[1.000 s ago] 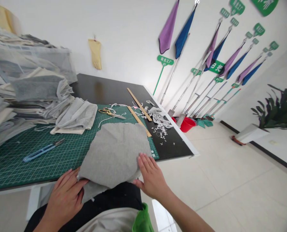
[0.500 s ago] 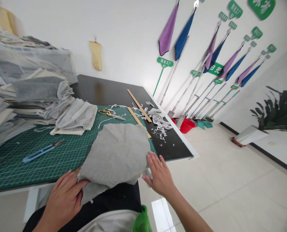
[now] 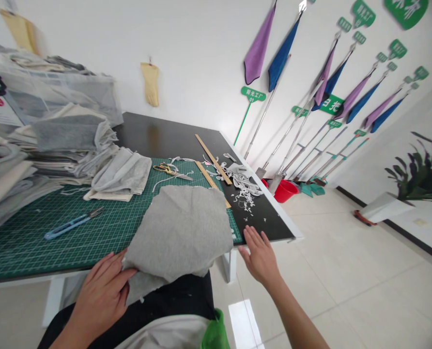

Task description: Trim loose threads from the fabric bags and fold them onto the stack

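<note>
Gray cloth (image 3: pixel 185 228) over the near edge of the green mat (image 3: pixel 119 218), left hand (image 3: pixel 105 291) at the cloth's corner, whether pinching I can't tell, right hand (image 3: pixel 260 257) spread, empty, by the table (image 3: pixel 176 128)

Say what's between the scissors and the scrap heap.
In the head view, two wooden rulers lie between the scissors and the scrap heap, with some loose scraps.

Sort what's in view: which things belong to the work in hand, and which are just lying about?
Likely part of the work:
- gray cloth, left hand at its edge
- green cutting mat
- probably scissors, blue cutter, wooden rulers, all untouched

Seemingly just about:
- pale scraps
- yellow glove on the wall
- red bucket
- potted plant
</note>
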{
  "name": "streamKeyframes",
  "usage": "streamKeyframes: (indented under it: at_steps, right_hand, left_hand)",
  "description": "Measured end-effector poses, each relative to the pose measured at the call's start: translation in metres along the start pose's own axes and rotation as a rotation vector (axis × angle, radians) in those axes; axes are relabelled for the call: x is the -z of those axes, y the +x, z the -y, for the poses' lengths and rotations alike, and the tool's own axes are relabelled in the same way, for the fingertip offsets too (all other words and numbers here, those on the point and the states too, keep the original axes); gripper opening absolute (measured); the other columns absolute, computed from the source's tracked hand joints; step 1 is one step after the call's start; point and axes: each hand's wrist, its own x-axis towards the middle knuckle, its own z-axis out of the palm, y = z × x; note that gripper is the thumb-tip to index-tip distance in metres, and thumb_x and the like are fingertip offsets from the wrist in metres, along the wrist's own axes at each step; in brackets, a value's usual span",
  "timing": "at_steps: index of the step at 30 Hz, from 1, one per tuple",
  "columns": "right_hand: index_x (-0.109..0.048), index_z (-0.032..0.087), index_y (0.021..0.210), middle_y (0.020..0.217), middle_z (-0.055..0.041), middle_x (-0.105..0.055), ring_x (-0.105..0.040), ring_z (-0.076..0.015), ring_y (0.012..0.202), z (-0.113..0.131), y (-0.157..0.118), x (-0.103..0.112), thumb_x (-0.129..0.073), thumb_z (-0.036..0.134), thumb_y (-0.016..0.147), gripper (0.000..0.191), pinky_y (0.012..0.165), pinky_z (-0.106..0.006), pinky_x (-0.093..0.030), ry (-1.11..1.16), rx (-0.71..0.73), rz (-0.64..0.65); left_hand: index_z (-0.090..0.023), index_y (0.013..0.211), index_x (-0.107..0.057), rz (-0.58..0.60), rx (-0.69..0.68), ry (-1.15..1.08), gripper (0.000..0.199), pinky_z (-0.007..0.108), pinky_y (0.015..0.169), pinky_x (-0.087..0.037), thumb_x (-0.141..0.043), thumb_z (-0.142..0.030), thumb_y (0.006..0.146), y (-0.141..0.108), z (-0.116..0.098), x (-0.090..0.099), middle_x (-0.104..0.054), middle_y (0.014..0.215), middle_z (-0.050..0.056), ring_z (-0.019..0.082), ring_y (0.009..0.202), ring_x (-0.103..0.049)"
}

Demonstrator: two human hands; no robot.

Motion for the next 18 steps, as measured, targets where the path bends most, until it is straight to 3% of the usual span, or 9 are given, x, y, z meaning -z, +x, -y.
streamKeyframes:
  at_steps: [2, 3, 5, 8, 9, 11, 12, 14, 18]
  right_hand:
    - [-0.050, 0.001, 0.138, 0.144, -0.0236, -0.048, -0.042, -0.0353, 0.137, 0.001, 0.002, 0.000, -0.041, 0.041, 0.100, 0.055, 0.108, -0.056, -0.035, -0.007, -0.048, -0.045]
    - [-0.047, 0.000, 0.140, 0.148, -0.0236, -0.043, -0.036, -0.0351, 0.140, 0.005, 0.003, 0.001, -0.042, 0.043, 0.099, 0.059, 0.110, -0.056, -0.034, 0.016, 0.002, -0.054]
    - [-0.040, 0.003, 0.145, 0.154, -0.0200, -0.035, -0.026, -0.0318, 0.145, 0.019, 0.007, 0.006, -0.046, 0.050, 0.096, 0.068, 0.115, -0.053, -0.028, 0.102, 0.222, -0.021]
    - [-0.041, 0.015, 0.147, 0.153, -0.0114, -0.039, -0.030, -0.0247, 0.145, 0.027, 0.014, 0.015, -0.048, 0.055, 0.094, 0.066, 0.117, -0.048, -0.027, 0.225, 0.489, 0.124]
    - [-0.043, 0.018, 0.146, 0.152, -0.0101, -0.042, -0.034, -0.0236, 0.143, 0.022, 0.017, 0.017, -0.048, 0.054, 0.095, 0.062, 0.117, -0.047, -0.029, 0.231, 0.463, 0.165]
    - [-0.048, 0.015, 0.142, 0.147, -0.0138, -0.047, -0.043, -0.0255, 0.137, 0.005, 0.024, 0.022, -0.048, 0.046, 0.097, 0.055, 0.113, -0.049, -0.034, 0.185, 0.248, 0.202]
    - [-0.053, 0.014, 0.139, 0.144, -0.0158, -0.051, -0.047, -0.0273, 0.135, -0.003, 0.026, 0.024, -0.046, 0.041, 0.099, 0.048, 0.111, -0.051, -0.035, 0.148, 0.120, 0.195]
    - [-0.056, 0.010, 0.134, 0.141, -0.0185, -0.053, -0.047, -0.0303, 0.134, -0.014, 0.030, 0.028, -0.042, 0.035, 0.100, 0.044, 0.110, -0.055, -0.035, 0.113, 0.013, 0.176]
    - [-0.049, 0.010, 0.141, 0.152, -0.0154, -0.039, -0.031, -0.0260, 0.144, 0.015, 0.032, 0.032, -0.041, 0.039, 0.100, 0.051, 0.114, -0.047, -0.032, 0.216, 0.240, 0.144]
  left_hand:
    - [-0.016, 0.083, -0.073, 0.007, 0.029, -0.027, 0.027, 0.059, 0.099, -0.045, -0.052, -0.001, 0.077, 0.002, -0.002, 0.002, -0.063, 0.104, 0.016, 0.032, 0.104, -0.058]
    - [-0.017, 0.083, -0.073, 0.009, 0.041, -0.036, 0.027, 0.059, 0.100, -0.044, -0.052, -0.001, 0.077, 0.002, -0.002, 0.002, -0.064, 0.102, 0.015, 0.031, 0.104, -0.059]
    - [-0.017, 0.084, -0.073, 0.008, 0.045, -0.030, 0.028, 0.058, 0.100, -0.044, -0.052, -0.001, 0.077, 0.003, -0.003, 0.003, -0.064, 0.101, 0.014, 0.031, 0.104, -0.059]
    - [-0.017, 0.084, -0.072, -0.001, 0.010, -0.004, 0.027, 0.057, 0.099, -0.045, -0.053, 0.000, 0.076, 0.003, -0.002, 0.003, -0.063, 0.105, 0.015, 0.031, 0.107, -0.059]
    - [-0.017, 0.084, -0.072, 0.001, 0.006, -0.002, 0.027, 0.057, 0.099, -0.046, -0.053, 0.001, 0.076, 0.003, -0.002, 0.003, -0.063, 0.106, 0.015, 0.031, 0.108, -0.058]
    - [-0.017, 0.085, -0.072, 0.001, -0.001, -0.003, 0.027, 0.058, 0.098, -0.046, -0.053, 0.001, 0.076, 0.003, -0.001, 0.003, -0.063, 0.106, 0.016, 0.031, 0.108, -0.058]
    - [-0.017, 0.085, -0.072, 0.000, -0.002, -0.003, 0.027, 0.059, 0.098, -0.046, -0.053, 0.001, 0.075, 0.002, -0.001, 0.002, -0.063, 0.106, 0.016, 0.031, 0.108, -0.058]
    - [-0.016, 0.086, -0.072, -0.004, -0.013, -0.001, 0.028, 0.059, 0.097, -0.046, -0.053, 0.001, 0.075, 0.002, -0.001, 0.002, -0.062, 0.106, 0.016, 0.032, 0.107, -0.058]
    - [-0.015, 0.085, -0.072, -0.014, -0.027, 0.015, 0.027, 0.060, 0.096, -0.046, -0.054, 0.001, 0.074, 0.001, -0.001, -0.001, -0.061, 0.107, 0.018, 0.032, 0.107, -0.057]
